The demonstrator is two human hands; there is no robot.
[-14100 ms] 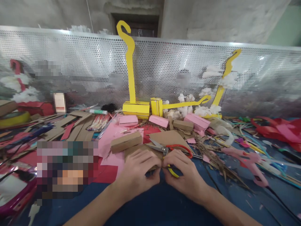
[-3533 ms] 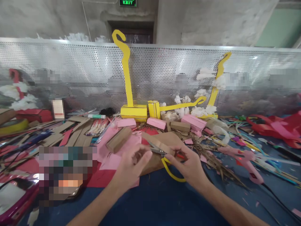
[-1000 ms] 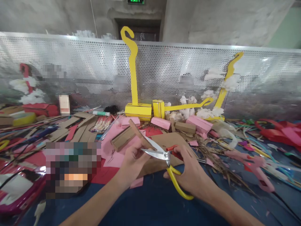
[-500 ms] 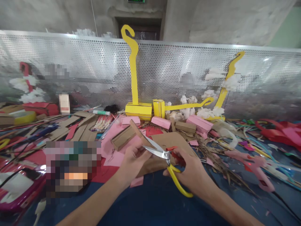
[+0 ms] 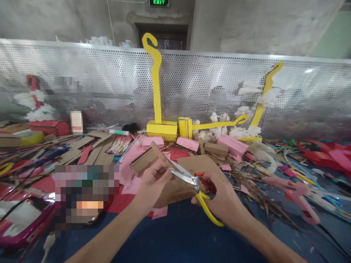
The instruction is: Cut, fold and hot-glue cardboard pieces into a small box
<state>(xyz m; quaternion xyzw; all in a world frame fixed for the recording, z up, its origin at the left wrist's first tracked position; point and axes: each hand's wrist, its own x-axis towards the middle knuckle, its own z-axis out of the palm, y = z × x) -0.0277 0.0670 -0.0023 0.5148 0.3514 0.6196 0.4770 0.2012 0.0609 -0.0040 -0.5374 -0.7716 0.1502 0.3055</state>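
The fingers (image 5: 157,168) of our left hand (image 5: 151,185) pinch narrowly at a tilted cardboard strip (image 5: 159,154), beside the parted blades (image 5: 183,177) of the scissors (image 5: 195,181). Our right hand (image 5: 225,199) has its fingers curled around the red and yellow handles (image 5: 210,213); we hold strip and scissors above a brown cardboard sheet (image 5: 204,162) on the blue table (image 5: 181,237).

Likely craft workshop, glue gun (image 5: 297,190), cardboard scraps (image 5: 101,148)

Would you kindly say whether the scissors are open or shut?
The scissors are partly open: their blades form a V and the red and yellow handles stand apart in the right hand.
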